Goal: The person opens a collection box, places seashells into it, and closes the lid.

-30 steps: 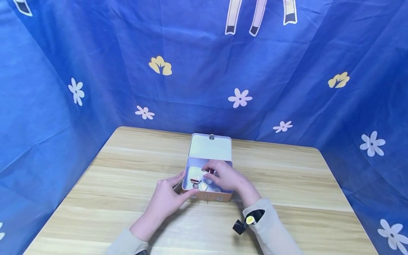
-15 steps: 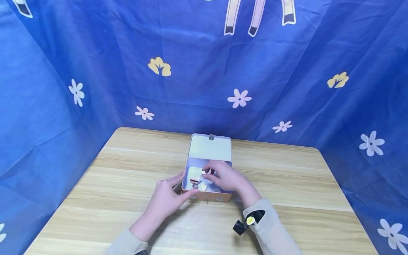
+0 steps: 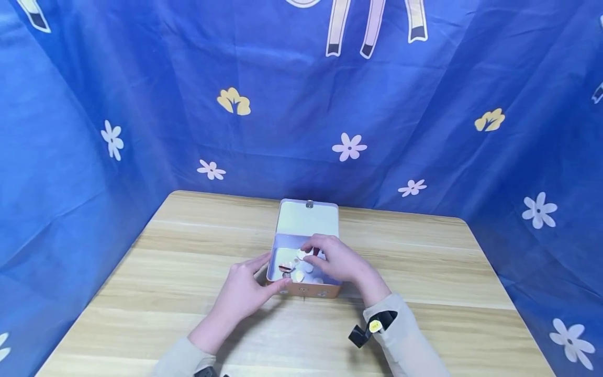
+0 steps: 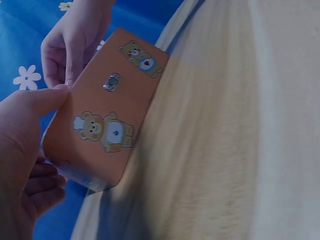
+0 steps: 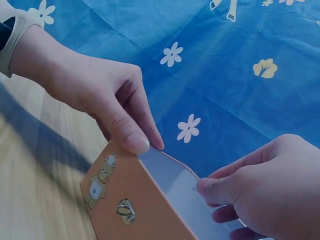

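Observation:
An orange tin box (image 4: pixel 100 105) with bear pictures on its front sits on the table, its lid (image 3: pixel 308 220) raised at the back. My left hand (image 3: pixel 244 288) grips the box's left front corner, thumb over the front rim and fingers along the side. Inside the box, my right hand (image 3: pixel 335 257) pinches a small white piece (image 3: pixel 302 255) between thumb and forefinger. Below it lie several small pale round pieces (image 3: pixel 300 276) and a piece with red and dark markings (image 3: pixel 285 267). The right wrist view hides the pinched piece behind the hand.
The wooden table (image 3: pixel 188 241) extends around the box on all sides. Behind and beside it hangs a blue cloth (image 3: pixel 282 146) printed with flowers. A black camera (image 3: pixel 360 335) is strapped to the right wrist.
The head view has shifted slightly. My left hand keeps its hold on the box corner, and the right hand stays inside the box with only small finger movement.

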### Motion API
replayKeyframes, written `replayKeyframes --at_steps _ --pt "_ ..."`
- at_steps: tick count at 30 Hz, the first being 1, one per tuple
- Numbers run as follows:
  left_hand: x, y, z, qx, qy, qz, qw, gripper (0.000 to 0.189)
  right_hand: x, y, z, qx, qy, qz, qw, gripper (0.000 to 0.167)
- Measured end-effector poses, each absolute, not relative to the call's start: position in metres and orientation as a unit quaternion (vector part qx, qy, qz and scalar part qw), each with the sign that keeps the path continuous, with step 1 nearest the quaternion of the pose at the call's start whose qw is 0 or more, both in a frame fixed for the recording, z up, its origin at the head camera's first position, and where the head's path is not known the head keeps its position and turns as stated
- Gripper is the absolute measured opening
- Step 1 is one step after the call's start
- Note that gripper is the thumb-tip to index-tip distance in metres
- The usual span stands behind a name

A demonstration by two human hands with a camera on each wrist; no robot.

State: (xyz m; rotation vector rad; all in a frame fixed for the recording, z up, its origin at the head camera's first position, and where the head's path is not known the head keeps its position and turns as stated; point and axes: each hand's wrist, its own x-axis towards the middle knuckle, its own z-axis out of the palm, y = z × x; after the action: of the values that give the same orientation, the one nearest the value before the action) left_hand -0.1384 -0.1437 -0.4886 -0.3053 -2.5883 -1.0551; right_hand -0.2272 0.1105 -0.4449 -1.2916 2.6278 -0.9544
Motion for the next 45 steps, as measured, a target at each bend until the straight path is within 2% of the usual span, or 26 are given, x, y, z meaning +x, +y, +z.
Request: replayKeyframes --at_steps 9,14,19,27,37,45 --pt "-0.152 -0.152 -0.472 -0.113 -0.899 -0.377 0.193 0.064 -0.225 0.125 -0.434 -0.4 0.853 -0.334 0.022 0.019" --pt "-0.164 -0.158 -0.457 -0.102 -0.899 -0.393 0.161 0.054 -0.226 0.137 -0.431 -0.377 0.855 -0.355 0.019 0.018" --pt "-0.179 -0.166 -0.444 -0.096 -0.893 -0.422 0.121 0.054 -0.232 0.15 -0.433 -0.351 0.854 -0.384 0.002 0.017" --pt "-0.21 -0.172 -0.437 -0.1 -0.888 -0.44 0.091 0.059 -0.241 0.165 -0.437 -0.293 0.858 -0.422 -0.006 0.022" --pt "-0.24 -0.176 -0.443 -0.071 -0.892 -0.441 0.067 0.049 -0.259 0.177 -0.449 -0.241 0.871 -0.428 -0.02 0.03" --pt "-0.259 -0.178 -0.455 -0.053 -0.89 -0.449 0.053 0.048 -0.271 0.18 -0.461 -0.223 0.876 -0.427 -0.019 0.033"
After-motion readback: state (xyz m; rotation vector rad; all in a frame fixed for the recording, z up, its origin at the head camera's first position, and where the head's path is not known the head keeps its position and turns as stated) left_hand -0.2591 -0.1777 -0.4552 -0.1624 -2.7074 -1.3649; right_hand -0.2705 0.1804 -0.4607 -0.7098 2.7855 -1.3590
